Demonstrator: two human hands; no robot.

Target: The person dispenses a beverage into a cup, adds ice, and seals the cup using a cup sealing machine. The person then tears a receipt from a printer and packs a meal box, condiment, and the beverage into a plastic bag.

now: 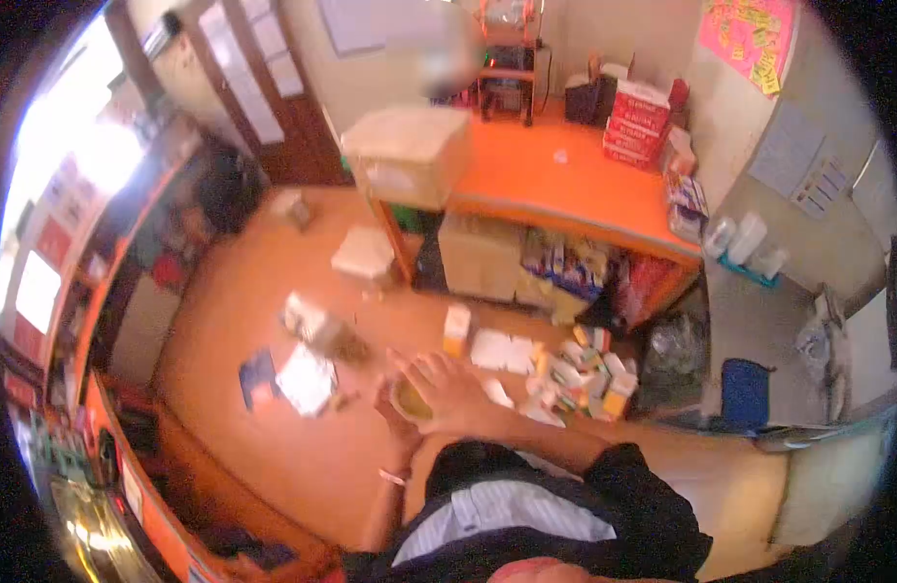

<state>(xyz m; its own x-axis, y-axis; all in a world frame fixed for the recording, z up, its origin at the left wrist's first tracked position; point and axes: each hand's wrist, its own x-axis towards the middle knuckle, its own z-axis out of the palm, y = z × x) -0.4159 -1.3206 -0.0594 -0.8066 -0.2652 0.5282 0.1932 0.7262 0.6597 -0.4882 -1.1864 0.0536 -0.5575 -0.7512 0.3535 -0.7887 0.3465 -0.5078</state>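
Observation:
My left hand (pixel 398 424), with a pale band on its wrist, is curled around the near left side of a round yellowish thing (pixel 412 398). Over its right side lies my right hand (pixel 447 391), with the fingers wrapped on it. Motion blur hides what the round thing is. To the right of my hands, on the orange-brown floor (pixel 244 457), several small white, yellow and green boxes (pixel 580 374) lie in a loose pile. One white and orange box (pixel 457 328) stands upright just beyond my hands.
An orange table (pixel 565 185) stands ahead, with red boxes (pixel 635 121) and a large carton (pixel 410 151) on it. White packets (pixel 308 379) and a dark blue item (pixel 258 374) lie on the floor at left. A grey counter (pixel 759 330) is at right.

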